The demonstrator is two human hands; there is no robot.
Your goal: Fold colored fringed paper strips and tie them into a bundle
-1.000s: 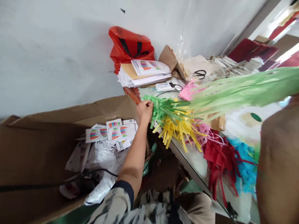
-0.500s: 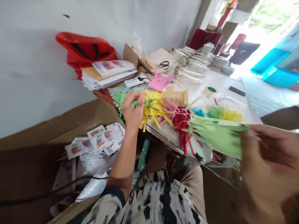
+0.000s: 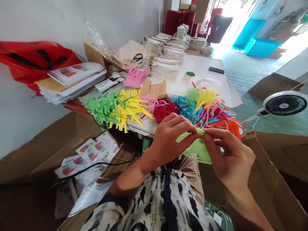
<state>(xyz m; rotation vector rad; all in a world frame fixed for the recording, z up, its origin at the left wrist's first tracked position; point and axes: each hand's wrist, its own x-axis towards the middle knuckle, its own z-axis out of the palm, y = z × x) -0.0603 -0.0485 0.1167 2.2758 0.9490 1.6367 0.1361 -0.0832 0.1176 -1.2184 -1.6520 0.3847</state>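
Observation:
A light green fringed paper (image 3: 201,150) hangs between my hands over my lap. My left hand (image 3: 172,136) pinches its top edge, and my right hand (image 3: 228,154) pinches the same edge close by, the fingertips nearly meeting. Behind them a row of paper tassels lies along the table's near edge: green fringe (image 3: 103,107), yellow fringe (image 3: 128,107), red fringe (image 3: 165,109) and blue fringe (image 3: 184,106). Orange fringe (image 3: 226,125) lies just beyond my right hand. The fingers partly cover the paper's upper part.
Pink cut paper (image 3: 136,77), black-handled scissors (image 3: 137,57), a tape roll (image 3: 189,76) and a phone (image 3: 216,70) lie on the table. Stacked bundles (image 3: 167,64) stand behind. At left is an open box holding printed cards (image 3: 92,150); a white fan (image 3: 285,104) stands at right.
My left hand has left the green and yellow fringe and come right to the light green paper. My right hand has brought that paper inward. The view has turned right.

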